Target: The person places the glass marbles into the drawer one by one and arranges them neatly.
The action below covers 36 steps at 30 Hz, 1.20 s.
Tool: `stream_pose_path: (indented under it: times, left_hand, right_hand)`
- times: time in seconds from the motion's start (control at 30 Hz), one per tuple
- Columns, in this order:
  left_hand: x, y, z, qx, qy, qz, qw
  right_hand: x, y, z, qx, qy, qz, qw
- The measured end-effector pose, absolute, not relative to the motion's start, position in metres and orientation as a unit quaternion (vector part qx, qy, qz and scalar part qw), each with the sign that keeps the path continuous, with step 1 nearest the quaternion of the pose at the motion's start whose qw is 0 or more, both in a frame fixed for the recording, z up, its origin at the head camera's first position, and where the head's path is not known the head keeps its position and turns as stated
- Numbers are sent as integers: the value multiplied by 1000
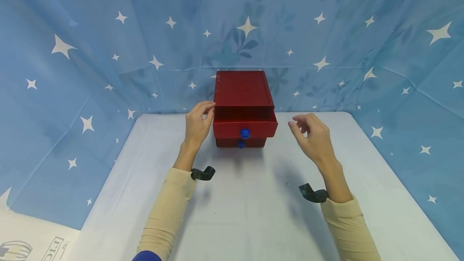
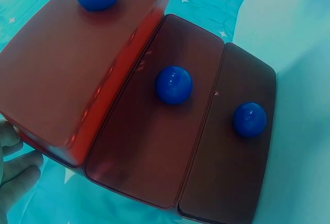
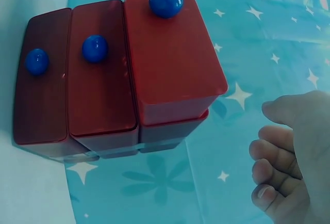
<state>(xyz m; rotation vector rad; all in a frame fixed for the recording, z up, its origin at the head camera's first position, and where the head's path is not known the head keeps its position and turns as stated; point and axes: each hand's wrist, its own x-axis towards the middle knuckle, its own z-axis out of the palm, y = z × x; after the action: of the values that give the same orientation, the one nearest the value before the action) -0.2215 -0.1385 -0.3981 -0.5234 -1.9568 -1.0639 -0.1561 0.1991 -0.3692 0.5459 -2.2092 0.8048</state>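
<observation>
A small red chest of drawers (image 1: 241, 88) stands toward the back of the table. Its top drawer (image 1: 226, 130) is pulled out, with a blue round knob (image 1: 245, 133) on its front. Below it, the middle drawer (image 2: 139, 146) and bottom drawer (image 2: 224, 172) are closed, each with its own blue knob. My left hand (image 1: 197, 122) is at the chest's left side, fingertips right by its upper edge beside the pulled-out drawer. To the right of the chest, my right hand (image 1: 314, 136) hovers apart from it, fingers loosely curled around nothing.
A white-covered table (image 1: 239, 212) lies under the chest. Blue cloth with white stars (image 1: 174, 43) hangs behind and along both sides. At the lower left is a pale printed surface (image 1: 32, 237). Each wrist wears a black band (image 1: 204, 173).
</observation>
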Motion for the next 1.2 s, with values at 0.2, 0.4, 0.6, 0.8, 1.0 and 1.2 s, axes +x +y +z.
stream_pose_path:
  times: [0.2,0.4,0.6,0.8,1.0,1.2]
  left_hand:
    - [-221,-139,-399,-209,-773,-431,416]
    - [-222,-138,-398,-210,-775,-427,415]
    - [-221,-139,-398,-209,-781,-416,416]
    - [-221,-138,-399,-209,-781,-418,414]
    - [-220,-138,-398,-207,-783,-418,412]
    - [-220,-139,-398,-209,-779,-423,413]
  right_hand:
    - [-151,201,-375,201,-864,310,342]
    - [-145,201,-384,191,-866,314,340]
    - [-140,202,-394,178,-869,320,331]
    - [-136,204,-401,176,-872,322,323]
    - [-133,205,-407,167,-878,318,315]
    - [-129,205,-415,148,-888,309,307]
